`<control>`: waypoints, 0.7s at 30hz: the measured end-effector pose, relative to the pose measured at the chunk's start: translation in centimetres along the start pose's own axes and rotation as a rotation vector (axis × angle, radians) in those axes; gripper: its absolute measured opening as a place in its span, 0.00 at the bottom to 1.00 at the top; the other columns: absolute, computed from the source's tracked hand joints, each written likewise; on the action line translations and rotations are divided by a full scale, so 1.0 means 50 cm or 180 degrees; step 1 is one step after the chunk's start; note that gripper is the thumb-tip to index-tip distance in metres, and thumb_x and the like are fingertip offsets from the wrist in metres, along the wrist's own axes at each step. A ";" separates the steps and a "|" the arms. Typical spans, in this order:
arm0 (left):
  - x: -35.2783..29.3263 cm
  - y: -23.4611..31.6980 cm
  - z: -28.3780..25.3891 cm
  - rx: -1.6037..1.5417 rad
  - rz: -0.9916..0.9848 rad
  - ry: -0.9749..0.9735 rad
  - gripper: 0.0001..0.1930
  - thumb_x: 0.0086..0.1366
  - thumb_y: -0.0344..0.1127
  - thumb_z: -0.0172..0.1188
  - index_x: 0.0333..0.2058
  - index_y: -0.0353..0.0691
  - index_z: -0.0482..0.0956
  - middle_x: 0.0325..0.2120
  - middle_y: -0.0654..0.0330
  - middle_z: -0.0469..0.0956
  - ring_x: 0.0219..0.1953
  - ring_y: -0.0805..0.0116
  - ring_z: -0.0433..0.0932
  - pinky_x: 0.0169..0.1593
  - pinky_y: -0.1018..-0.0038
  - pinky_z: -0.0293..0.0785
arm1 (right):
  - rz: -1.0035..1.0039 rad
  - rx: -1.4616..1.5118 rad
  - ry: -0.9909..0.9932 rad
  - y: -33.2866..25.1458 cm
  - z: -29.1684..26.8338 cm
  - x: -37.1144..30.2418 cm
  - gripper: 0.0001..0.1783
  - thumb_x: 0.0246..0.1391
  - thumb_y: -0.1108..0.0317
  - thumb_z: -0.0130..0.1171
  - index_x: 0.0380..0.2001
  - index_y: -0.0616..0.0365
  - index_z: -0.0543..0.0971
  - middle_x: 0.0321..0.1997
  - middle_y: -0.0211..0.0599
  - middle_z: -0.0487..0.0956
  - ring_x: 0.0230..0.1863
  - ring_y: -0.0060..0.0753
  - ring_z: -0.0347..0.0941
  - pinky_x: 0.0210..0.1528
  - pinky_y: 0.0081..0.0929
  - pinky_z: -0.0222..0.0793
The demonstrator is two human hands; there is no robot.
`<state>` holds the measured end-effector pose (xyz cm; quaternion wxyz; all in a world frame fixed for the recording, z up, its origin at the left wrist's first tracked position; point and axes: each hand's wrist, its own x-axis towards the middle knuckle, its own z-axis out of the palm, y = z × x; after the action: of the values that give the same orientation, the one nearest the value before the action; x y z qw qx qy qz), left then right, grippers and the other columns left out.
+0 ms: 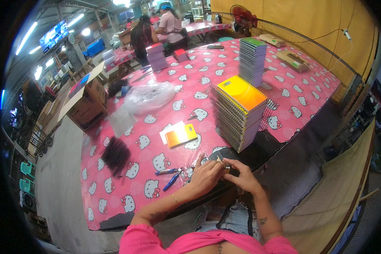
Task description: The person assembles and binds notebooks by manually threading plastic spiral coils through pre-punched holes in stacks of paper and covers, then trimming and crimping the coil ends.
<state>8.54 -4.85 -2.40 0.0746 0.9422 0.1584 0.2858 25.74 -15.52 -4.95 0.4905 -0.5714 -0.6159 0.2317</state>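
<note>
At the table's near edge, my left hand (pixel 206 175) and my right hand (pixel 242 177) meet with bent fingers around something small. A pale bit and a dark bit show between the fingertips, but I cannot make out what they are. Left of my left hand lie blue-handled pliers (pixel 172 179) beside some small shiny clutter. Farther out, a small yellow and orange notebook (pixel 181 136) rests partly over a white sheet (pixel 168 129). Beyond my right hand stands a tall stack of spiral notebooks (pixel 240 114) with a yellow-orange cover on top.
A loose black wire heap (pixel 115 156) lies on the pink patterned tablecloth (pixel 146 180). Clear plastic (pixel 150 98) and an open cardboard box (pixel 86 103) are at the left. A green-topped notebook stack (pixel 252 63) and a purple one (pixel 156 58) stand farther back. Two people work beyond.
</note>
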 end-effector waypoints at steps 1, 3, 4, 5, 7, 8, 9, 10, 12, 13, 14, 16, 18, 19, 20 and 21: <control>0.000 0.004 0.001 -0.0044 0.0000 -0.0007 0.12 0.59 0.38 0.65 0.40 0.46 0.77 0.33 0.65 0.80 0.39 0.67 0.80 0.63 0.50 0.59 | 0.0420 0.0598 0.0202 -0.021 -0.013 -0.003 0.24 0.54 0.68 0.66 0.55 0.60 0.77 0.51 0.40 0.81 0.46 0.25 0.77 0.47 0.23 0.72; -0.001 0.010 0.004 -0.0128 -0.0007 -0.0023 0.12 0.57 0.36 0.66 0.40 0.46 0.77 0.33 0.65 0.80 0.39 0.67 0.80 0.62 0.51 0.60 | 0.0733 0.0766 0.0065 -0.006 -0.039 0.002 0.18 0.55 0.69 0.65 0.50 0.61 0.80 0.45 0.37 0.83 0.43 0.23 0.77 0.46 0.23 0.72; -0.001 0.010 0.005 -0.0145 -0.0005 0.0016 0.12 0.56 0.36 0.66 0.40 0.46 0.77 0.33 0.65 0.80 0.39 0.66 0.80 0.62 0.51 0.61 | 0.0869 0.0859 0.0005 -0.004 -0.050 0.008 0.16 0.56 0.69 0.64 0.47 0.61 0.82 0.42 0.36 0.84 0.42 0.22 0.77 0.45 0.23 0.72; -0.003 0.010 0.007 -0.0161 -0.0005 0.0056 0.13 0.56 0.35 0.66 0.40 0.46 0.77 0.33 0.65 0.80 0.39 0.66 0.80 0.61 0.51 0.62 | 0.0964 0.0720 0.0019 -0.015 -0.051 0.015 0.10 0.58 0.70 0.62 0.41 0.62 0.84 0.35 0.33 0.84 0.38 0.20 0.77 0.43 0.23 0.72; -0.004 0.010 0.006 -0.0174 0.0003 0.0078 0.13 0.55 0.35 0.66 0.39 0.45 0.77 0.33 0.64 0.80 0.39 0.65 0.80 0.59 0.53 0.64 | 0.0962 0.0895 -0.0164 -0.008 -0.053 0.019 0.10 0.57 0.69 0.63 0.40 0.63 0.84 0.34 0.33 0.84 0.37 0.19 0.77 0.42 0.22 0.72; -0.004 0.011 0.002 -0.0170 0.0011 0.0061 0.13 0.55 0.35 0.66 0.39 0.45 0.77 0.33 0.64 0.80 0.39 0.64 0.80 0.58 0.54 0.65 | 0.0944 0.0974 -0.0260 -0.007 -0.057 0.025 0.10 0.57 0.69 0.63 0.40 0.63 0.84 0.34 0.33 0.83 0.36 0.19 0.76 0.41 0.22 0.73; -0.003 0.013 -0.002 -0.0166 0.0018 0.0044 0.13 0.55 0.35 0.66 0.39 0.44 0.77 0.34 0.64 0.80 0.39 0.63 0.80 0.57 0.56 0.67 | 0.0858 0.0860 -0.0330 -0.009 -0.063 0.026 0.10 0.57 0.69 0.63 0.38 0.64 0.83 0.33 0.33 0.83 0.36 0.19 0.76 0.41 0.22 0.73; 0.002 0.019 -0.008 -0.0183 -0.0019 0.0123 0.12 0.56 0.36 0.66 0.39 0.44 0.76 0.32 0.63 0.79 0.37 0.62 0.79 0.54 0.57 0.68 | 0.0775 0.0742 -0.0407 -0.017 -0.069 0.028 0.09 0.57 0.69 0.63 0.37 0.64 0.83 0.33 0.33 0.83 0.35 0.20 0.76 0.41 0.22 0.73; 0.014 0.032 -0.018 -0.0221 -0.0093 0.0283 0.12 0.59 0.39 0.64 0.38 0.43 0.75 0.29 0.61 0.77 0.35 0.61 0.78 0.48 0.58 0.70 | 0.0646 0.0624 -0.0486 -0.020 -0.074 0.033 0.09 0.56 0.68 0.64 0.34 0.64 0.82 0.31 0.33 0.82 0.35 0.20 0.76 0.40 0.23 0.73; 0.011 0.030 -0.020 -0.0130 -0.0078 0.0083 0.12 0.59 0.39 0.64 0.38 0.43 0.75 0.29 0.60 0.77 0.35 0.60 0.78 0.45 0.59 0.71 | 0.0600 0.0633 -0.0494 -0.020 -0.071 0.032 0.09 0.55 0.68 0.64 0.33 0.64 0.81 0.30 0.33 0.81 0.35 0.20 0.76 0.40 0.23 0.73; 0.005 0.026 -0.020 -0.0040 -0.0062 -0.0117 0.12 0.59 0.38 0.64 0.38 0.42 0.75 0.29 0.60 0.77 0.35 0.59 0.78 0.43 0.60 0.71 | 0.0555 0.0642 -0.0501 -0.019 -0.067 0.032 0.09 0.54 0.68 0.65 0.33 0.64 0.81 0.30 0.32 0.81 0.34 0.20 0.76 0.40 0.23 0.73; -0.001 0.027 -0.021 0.0015 -0.0043 -0.0333 0.11 0.59 0.38 0.63 0.38 0.42 0.75 0.29 0.58 0.77 0.34 0.58 0.78 0.39 0.61 0.72 | 0.0251 0.0031 -0.0063 -0.025 -0.048 0.031 0.06 0.49 0.72 0.63 0.30 0.63 0.78 0.28 0.38 0.78 0.31 0.33 0.77 0.36 0.29 0.72; -0.002 0.034 -0.024 -0.0059 -0.0030 -0.0365 0.09 0.59 0.36 0.62 0.37 0.41 0.75 0.28 0.58 0.76 0.34 0.58 0.78 0.36 0.62 0.73 | 0.0060 -0.0726 0.0489 -0.045 -0.023 0.030 0.06 0.46 0.73 0.62 0.29 0.62 0.77 0.27 0.41 0.76 0.30 0.41 0.76 0.34 0.32 0.71; 0.000 0.033 -0.029 -0.0105 0.0017 -0.0382 0.09 0.59 0.35 0.61 0.37 0.41 0.75 0.28 0.57 0.76 0.34 0.58 0.77 0.35 0.62 0.73 | 0.0062 -0.0826 0.0691 -0.060 -0.013 0.029 0.05 0.44 0.74 0.61 0.26 0.62 0.75 0.27 0.45 0.74 0.31 0.50 0.73 0.34 0.37 0.70; 0.004 0.031 -0.037 -0.0152 0.0065 -0.0400 0.09 0.59 0.34 0.61 0.37 0.40 0.75 0.27 0.57 0.75 0.33 0.57 0.77 0.35 0.62 0.73 | 0.0066 -0.0732 0.0788 -0.068 -0.010 0.028 0.07 0.45 0.72 0.61 0.29 0.62 0.76 0.30 0.45 0.75 0.34 0.49 0.74 0.37 0.37 0.70; 0.009 0.027 -0.048 -0.0198 0.0114 -0.0419 0.09 0.59 0.32 0.61 0.37 0.40 0.75 0.26 0.57 0.75 0.32 0.57 0.76 0.34 0.62 0.73 | 0.0071 -0.0639 0.0886 -0.074 -0.008 0.026 0.08 0.46 0.71 0.62 0.31 0.61 0.77 0.32 0.45 0.76 0.37 0.49 0.74 0.41 0.37 0.70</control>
<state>7.90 -5.86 0.14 0.1090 0.9588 0.1272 0.2293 24.52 -15.31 -1.20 0.5089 -0.6508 -0.5556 0.0931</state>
